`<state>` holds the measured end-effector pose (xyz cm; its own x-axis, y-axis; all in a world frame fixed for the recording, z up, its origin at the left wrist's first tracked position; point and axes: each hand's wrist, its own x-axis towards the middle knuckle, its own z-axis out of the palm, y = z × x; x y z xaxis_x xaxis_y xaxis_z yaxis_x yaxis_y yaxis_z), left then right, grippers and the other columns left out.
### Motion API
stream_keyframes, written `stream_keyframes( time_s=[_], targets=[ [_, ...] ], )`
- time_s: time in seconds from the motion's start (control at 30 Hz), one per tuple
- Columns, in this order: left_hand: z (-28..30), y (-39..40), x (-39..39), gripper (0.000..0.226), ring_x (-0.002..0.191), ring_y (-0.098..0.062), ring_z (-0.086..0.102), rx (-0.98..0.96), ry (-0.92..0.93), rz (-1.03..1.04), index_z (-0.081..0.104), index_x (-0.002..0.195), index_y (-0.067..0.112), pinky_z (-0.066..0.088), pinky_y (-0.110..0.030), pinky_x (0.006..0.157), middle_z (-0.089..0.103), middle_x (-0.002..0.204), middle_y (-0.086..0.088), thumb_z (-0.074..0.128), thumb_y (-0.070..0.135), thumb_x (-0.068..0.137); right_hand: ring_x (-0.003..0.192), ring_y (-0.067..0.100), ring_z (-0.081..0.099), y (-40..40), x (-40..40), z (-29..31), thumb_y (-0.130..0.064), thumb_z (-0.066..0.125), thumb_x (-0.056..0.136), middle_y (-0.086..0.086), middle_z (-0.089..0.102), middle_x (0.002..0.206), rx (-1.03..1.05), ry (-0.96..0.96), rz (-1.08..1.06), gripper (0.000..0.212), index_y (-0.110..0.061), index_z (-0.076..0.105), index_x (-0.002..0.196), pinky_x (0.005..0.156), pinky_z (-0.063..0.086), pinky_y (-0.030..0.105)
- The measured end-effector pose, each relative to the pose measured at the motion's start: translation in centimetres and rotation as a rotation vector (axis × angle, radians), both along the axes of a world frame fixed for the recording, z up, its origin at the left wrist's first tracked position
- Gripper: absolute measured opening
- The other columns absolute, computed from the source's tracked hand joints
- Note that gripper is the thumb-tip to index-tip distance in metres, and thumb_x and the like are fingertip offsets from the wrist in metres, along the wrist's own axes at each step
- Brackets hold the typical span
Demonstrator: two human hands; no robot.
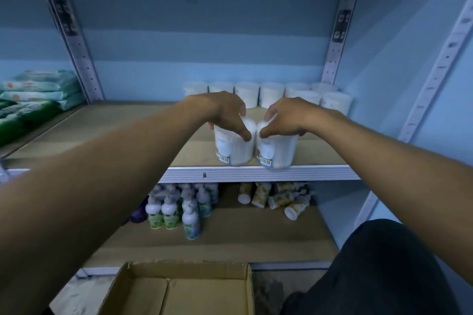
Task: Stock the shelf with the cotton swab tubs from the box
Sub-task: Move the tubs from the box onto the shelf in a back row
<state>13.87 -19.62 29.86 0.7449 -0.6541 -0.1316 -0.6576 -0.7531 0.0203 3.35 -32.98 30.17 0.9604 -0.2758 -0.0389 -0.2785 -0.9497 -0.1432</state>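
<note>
My left hand grips the top of the left tub, fingers curled over the lid, thumb pressed on the front wall. My right hand grips the right tub the same way. Both tubs stand upright at frame centre, touching or nearly touching each other, on the front edge of the shelf. Barcode labels face the camera, low on each tub.

A row of tubs stands at the back of the shelf, above my hands in the frame. The box sits at bottom centre, flaps open; the part in view shows only its bare floor.

Wipe packs lie at the left edge. Bottles stand on the lower shelf, with tipped tubes right of them.
</note>
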Motion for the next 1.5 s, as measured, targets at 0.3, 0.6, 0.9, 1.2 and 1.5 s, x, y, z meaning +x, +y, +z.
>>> stream_keyframes(
  time_s=[0.3,0.6,0.9,1.2,1.5],
  targets=[
    [0.7,-0.3,0.5,0.088,0.131,-0.021,0.048,-0.015,0.013,-0.02,0.049,0.138,0.039,0.048,-0.042,0.104,0.042,0.149,0.011,0.075,0.073,0.061,0.119,0.021,0.053,-0.5,0.5,-0.1,-0.054,0.077,0.077,-0.003,0.057,0.131,-0.049,-0.003,0.045,0.064,-0.026,0.059,0.131,0.091,0.048,0.034],
    [1.1,0.4,-1.4,0.057,0.083,-0.014,0.06,-0.049,0.047,-0.055,0.064,0.124,0.037,0.062,-0.037,0.078,0.061,0.125,0.014,0.087,0.032,0.072,0.107,0.029,0.058,0.2,0.1,-1.4,-0.021,0.086,0.074,0.005,0.052,0.125,-0.122,-0.072,-0.004,0.055,-0.03,0.061,0.123,0.075,0.046,0.033],
    [-0.5,0.4,-0.3,0.048,0.091,-0.02,0.068,-0.181,-0.044,-0.066,0.073,0.114,0.035,0.058,-0.034,0.076,0.064,0.114,0.01,0.088,0.037,0.069,0.106,0.03,0.058,-0.2,0.5,-1.8,-0.017,0.086,0.075,0.007,0.055,0.122,-0.137,-0.114,0.008,0.056,-0.027,0.064,0.126,0.068,0.041,0.033],
    [-2.1,-2.0,2.4,0.048,0.112,-0.02,0.059,-0.264,-0.104,-0.067,0.072,0.119,0.03,0.047,-0.028,0.086,0.066,0.121,0.003,0.086,0.031,0.074,0.096,0.031,0.06,-2.0,2.9,-2.3,-0.011,0.082,0.078,0.011,0.057,0.12,-0.189,-0.122,0.021,0.05,-0.023,0.065,0.123,0.069,0.044,0.033],
    [-3.2,-4.0,5.8,0.042,0.108,-0.019,0.06,-0.362,-0.106,-0.074,0.075,0.115,0.025,0.044,-0.024,0.084,0.07,0.117,0.002,0.086,0.024,0.075,0.104,0.031,0.057,-4.5,6.3,-2.6,-0.014,0.083,0.077,0.013,0.053,0.124,-0.194,-0.134,0.019,0.05,-0.023,0.064,0.122,0.074,0.041,0.031]
  ],
)
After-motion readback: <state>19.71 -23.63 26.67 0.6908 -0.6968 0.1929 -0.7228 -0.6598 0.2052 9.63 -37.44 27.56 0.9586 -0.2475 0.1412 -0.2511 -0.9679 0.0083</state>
